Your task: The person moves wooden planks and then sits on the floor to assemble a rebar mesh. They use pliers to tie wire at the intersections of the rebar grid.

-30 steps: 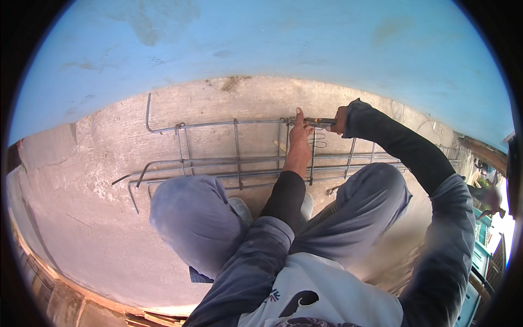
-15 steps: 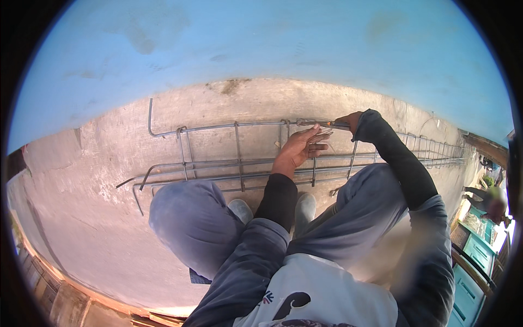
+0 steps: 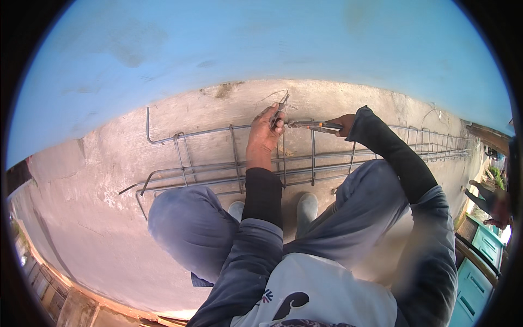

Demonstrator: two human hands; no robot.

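A long cage of grey steel rebar (image 3: 215, 173) with square stirrups lies across in front of my boots. My left hand (image 3: 265, 132) is closed over its upper bar, at a stirrup. Thin tie wires (image 3: 284, 98) stick up out of my left fingers, their loose ends bent outward. My right hand (image 3: 345, 124) grips the handles of pliers (image 3: 315, 125) with an orange mark on them. The pliers lie nearly level along the upper bar, and their jaws reach close to my left fingertips. Whether the jaws bite on wire I cannot tell.
A blue wall (image 3: 261, 43) rises beyond the concrete floor (image 3: 103, 229). My bent knees and grey boots (image 3: 307, 210) are close to the near bars. At the right are turquoise panels (image 3: 473, 289) and another person (image 3: 490, 204). Wooden boards (image 3: 81, 310) edge the lower left.
My left hand has moved left and a little farther away, and its spread fingers have closed on the tie wires, which now point upward. The pliers' jaws have shifted slightly left.
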